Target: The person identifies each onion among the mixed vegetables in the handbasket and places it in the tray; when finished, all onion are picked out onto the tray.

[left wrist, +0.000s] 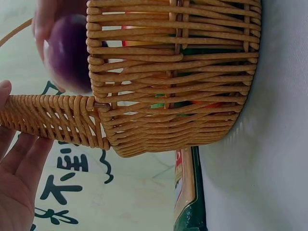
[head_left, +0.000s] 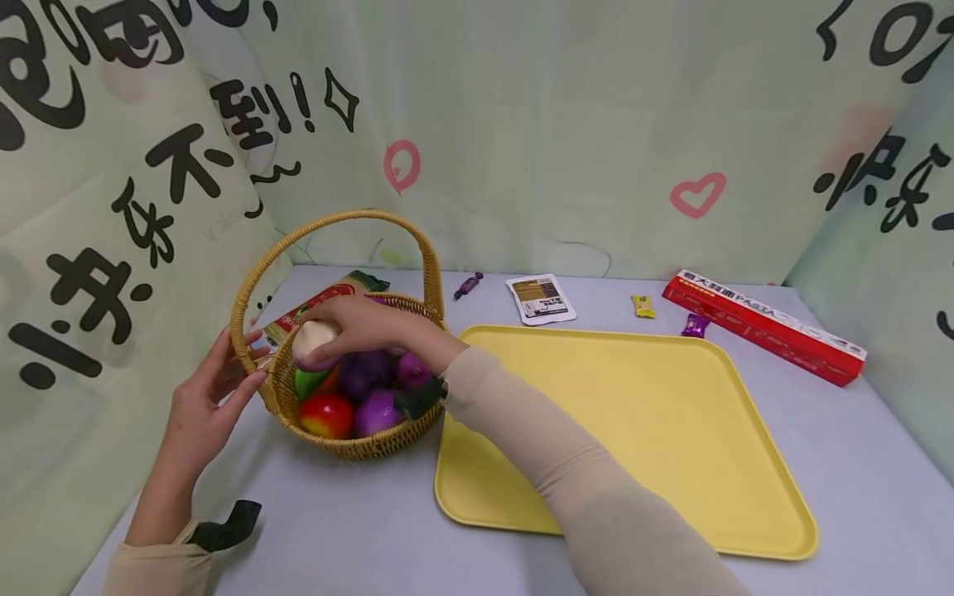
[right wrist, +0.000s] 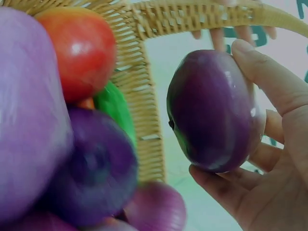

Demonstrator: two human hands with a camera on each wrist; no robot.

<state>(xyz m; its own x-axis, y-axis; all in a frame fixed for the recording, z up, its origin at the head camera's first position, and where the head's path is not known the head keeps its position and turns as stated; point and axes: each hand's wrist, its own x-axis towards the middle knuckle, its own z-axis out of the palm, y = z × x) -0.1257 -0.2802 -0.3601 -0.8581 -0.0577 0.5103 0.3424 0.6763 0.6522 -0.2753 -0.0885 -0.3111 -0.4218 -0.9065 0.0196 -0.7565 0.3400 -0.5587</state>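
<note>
A wicker basket (head_left: 358, 449) with a tall handle stands at the left of the table. My left hand (head_left: 201, 410) holds the base of its handle between thumb and fingers. Over the basket's left rim, my right hand (head_left: 365, 321) grips a smooth oval purple-and-cream fruit or vegetable (right wrist: 211, 110), whose exact kind I cannot tell. The left wrist view shows that purple piece beside the rim. Inside the basket lie a red-yellow fruit (head_left: 325, 415), a dark purple round piece (right wrist: 94, 166), a lighter purple one (head_left: 378, 412), a purple onion (right wrist: 156, 207) and something green (right wrist: 115, 108).
A yellow tray (head_left: 633, 430) lies right of the basket, under my right forearm. Behind are a red-green packet (head_left: 328, 300), a white-brown pouch (head_left: 542, 299), several small wrapped candies (head_left: 643, 306) and a long red box (head_left: 763, 325). Printed curtains (head_left: 522, 149) enclose the table.
</note>
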